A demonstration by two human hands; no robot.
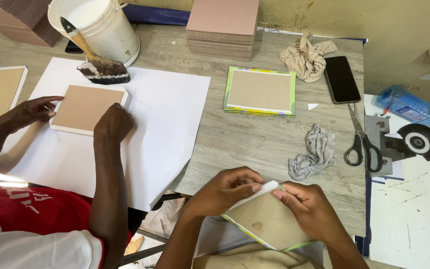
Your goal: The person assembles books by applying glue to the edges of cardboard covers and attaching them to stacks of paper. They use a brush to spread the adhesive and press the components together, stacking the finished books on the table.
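My left hand [227, 189] and my right hand [307, 206] hold a small book cover [267, 221] of brown board with a white and green patterned edge, low in the head view over my lap. The fingertips of both hands meet at its top corner, pinching the folded edge. A co-worker at the left, in a red and white shirt, presses both hands [113, 124] on a brown board with a white border [85, 107], which lies on a large white sheet [170, 114].
On the grey table [255, 144] lie a finished green-edged cover [260, 92], two crumpled rags [317, 152], black scissors [362, 142], a dark phone [341, 78], a stack of pink boards [222, 27], a white bucket [98, 25] and a glue brush [98, 65]. A water bottle [409, 107] lies at the right.
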